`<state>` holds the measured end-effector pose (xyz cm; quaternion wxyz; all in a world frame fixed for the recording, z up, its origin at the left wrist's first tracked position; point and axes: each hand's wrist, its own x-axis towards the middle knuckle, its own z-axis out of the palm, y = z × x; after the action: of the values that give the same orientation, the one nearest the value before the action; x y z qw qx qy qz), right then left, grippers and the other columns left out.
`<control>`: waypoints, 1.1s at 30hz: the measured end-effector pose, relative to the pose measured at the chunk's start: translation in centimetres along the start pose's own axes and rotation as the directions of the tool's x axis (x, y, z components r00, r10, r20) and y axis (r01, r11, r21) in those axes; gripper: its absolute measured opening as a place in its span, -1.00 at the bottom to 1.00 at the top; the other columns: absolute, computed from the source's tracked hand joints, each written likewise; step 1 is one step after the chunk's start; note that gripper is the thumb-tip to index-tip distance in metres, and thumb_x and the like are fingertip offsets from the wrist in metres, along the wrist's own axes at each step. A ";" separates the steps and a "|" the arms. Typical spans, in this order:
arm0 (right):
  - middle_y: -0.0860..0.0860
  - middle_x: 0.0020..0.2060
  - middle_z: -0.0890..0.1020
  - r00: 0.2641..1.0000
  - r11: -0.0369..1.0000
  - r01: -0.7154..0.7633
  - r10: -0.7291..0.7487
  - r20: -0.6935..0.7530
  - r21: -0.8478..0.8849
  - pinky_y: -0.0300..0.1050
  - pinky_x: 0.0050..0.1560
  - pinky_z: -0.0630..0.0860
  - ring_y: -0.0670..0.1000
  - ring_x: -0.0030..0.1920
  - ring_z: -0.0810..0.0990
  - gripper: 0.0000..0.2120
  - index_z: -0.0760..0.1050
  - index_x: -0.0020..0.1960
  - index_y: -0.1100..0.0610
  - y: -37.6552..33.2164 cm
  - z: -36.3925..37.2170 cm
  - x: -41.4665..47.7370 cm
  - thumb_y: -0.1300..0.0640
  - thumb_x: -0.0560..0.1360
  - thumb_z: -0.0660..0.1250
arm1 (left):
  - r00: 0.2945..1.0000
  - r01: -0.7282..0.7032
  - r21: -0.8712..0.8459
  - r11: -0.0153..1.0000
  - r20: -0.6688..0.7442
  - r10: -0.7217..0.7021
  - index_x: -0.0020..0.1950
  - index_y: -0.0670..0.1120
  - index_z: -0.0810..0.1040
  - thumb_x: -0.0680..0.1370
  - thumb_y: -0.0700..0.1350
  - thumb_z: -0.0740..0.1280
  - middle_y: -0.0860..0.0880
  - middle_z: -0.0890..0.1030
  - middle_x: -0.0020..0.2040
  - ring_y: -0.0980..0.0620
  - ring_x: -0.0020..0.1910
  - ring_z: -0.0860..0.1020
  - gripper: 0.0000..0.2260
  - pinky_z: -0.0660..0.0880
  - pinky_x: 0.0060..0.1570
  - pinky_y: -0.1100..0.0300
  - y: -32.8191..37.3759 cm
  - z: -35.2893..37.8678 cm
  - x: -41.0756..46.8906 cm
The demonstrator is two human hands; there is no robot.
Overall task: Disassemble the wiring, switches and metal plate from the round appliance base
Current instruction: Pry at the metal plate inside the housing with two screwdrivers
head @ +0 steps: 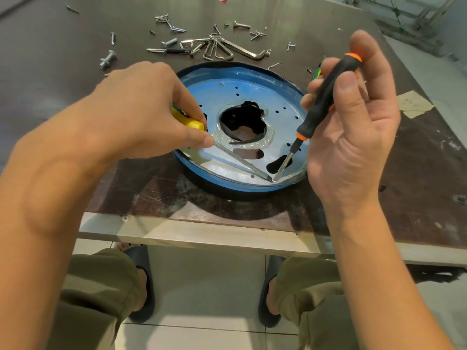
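The base [227,186] is set on the table [75,72] near its front edge, with the plate [252,94] seated inside it. A yellow screwdriver [194,123] is gripped by the left hand [141,109] and a black screwdriver [323,97] by the right hand [353,117], fingers curled round each handle. Both tips are met at the plate's near rim, seemingly to pry it up. A slip toward the other hand could be caused by levering with too little bite. The base is held by nothing, so it could be tipped or shoved off the edge. The plate could be bent by uneven prying.
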<state>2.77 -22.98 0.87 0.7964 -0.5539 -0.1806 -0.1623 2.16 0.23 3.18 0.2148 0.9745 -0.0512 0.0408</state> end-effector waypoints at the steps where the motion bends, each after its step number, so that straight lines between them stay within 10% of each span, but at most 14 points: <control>1: 0.17 0.02 0.55 1.000 1.000 -0.020 0.020 -0.008 0.018 -0.01 0.03 0.49 0.09 -0.06 0.55 -0.71 0.38 0.37 0.26 -0.1 0.0 0.0 0.35 0.66 0.16 | 1.000 0.000 -0.001 1.000 -0.001 0.000 -0.11 0.25 0.69 0.27 0.34 0.44 0.13 0.62 -0.12 -0.07 -0.09 0.54 -0.71 0.53 -0.07 0.00 0.0 0.0 0.0; 33: 0.08 -0.09 0.47 1.000 1.000 0.027 -0.027 0.002 -0.011 -0.02 -0.11 0.44 0.03 -0.15 0.46 -0.76 0.38 0.33 0.22 0.0 0.3 0.0 0.33 0.68 0.17 | 1.000 0.001 -0.005 1.000 0.024 -0.001 -0.07 0.22 0.70 0.25 0.35 0.39 0.08 0.62 -0.11 -0.09 -0.08 0.53 -0.64 0.54 -0.04 -0.01 0.4 -0.3 -0.2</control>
<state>2.80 -22.64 0.96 0.7909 -0.5561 -0.1876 -0.1735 1.92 -0.01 3.56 0.2167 0.9744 -0.0536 0.0288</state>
